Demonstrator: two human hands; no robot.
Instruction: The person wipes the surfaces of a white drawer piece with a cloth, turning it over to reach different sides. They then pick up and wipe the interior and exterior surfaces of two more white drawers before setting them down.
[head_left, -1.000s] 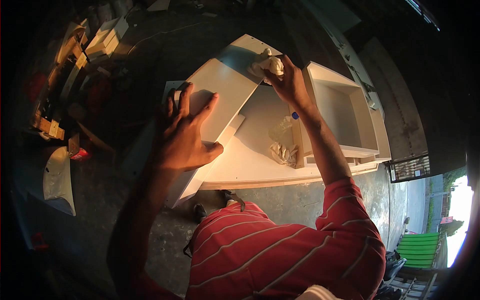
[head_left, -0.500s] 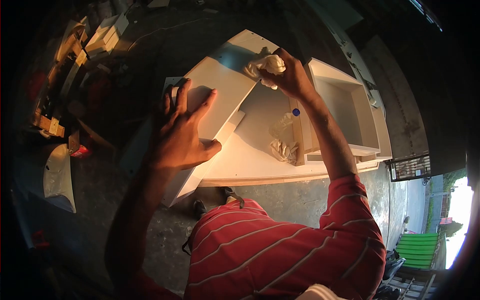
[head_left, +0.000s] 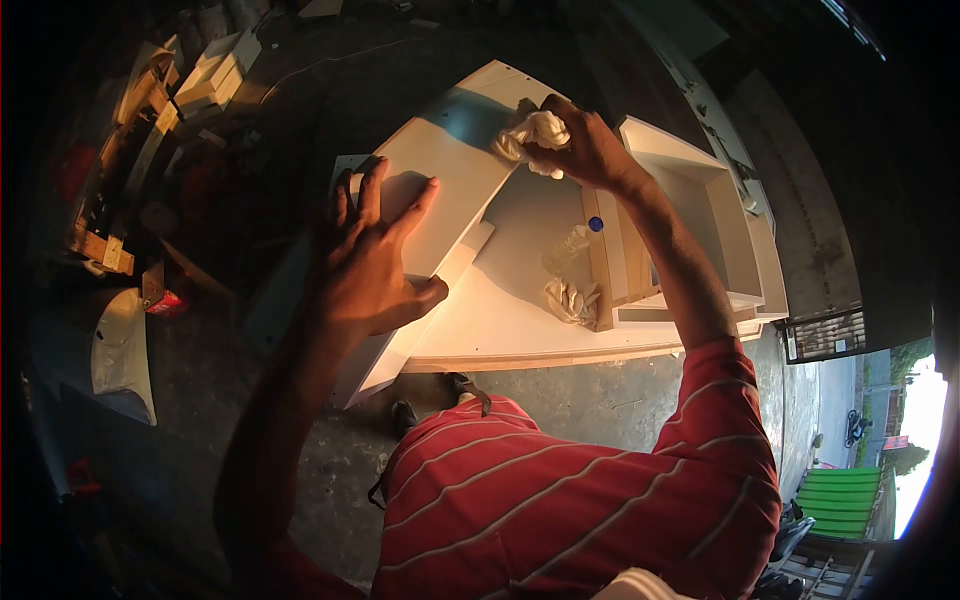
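Observation:
A long white board point(head_left: 455, 165), part of a piece of furniture, lies tilted across the larger white panel point(head_left: 510, 320). My left hand point(head_left: 375, 255) rests on the board's near end, fingers spread, the thumb over its edge. My right hand point(head_left: 580, 150) grips a crumpled cream cloth point(head_left: 535, 135) against the board's far right edge. On the panel below lie a second crumpled cloth point(head_left: 573, 300) and a clear plastic bottle point(head_left: 567, 250) with a blue cap point(head_left: 596, 224).
An open white drawer box point(head_left: 700, 220) stands at the right end of the panel. Wooden pieces point(head_left: 120, 190) and white boxes point(head_left: 218, 72) lie on the dark floor at the left. A curved white piece point(head_left: 120, 355) stands nearer. Outside at the right is a green metal structure point(head_left: 840, 500).
The whole view has shifted slightly. My right hand and the cloth have moved a little along the board's edge at most; my left hand stays on the board.

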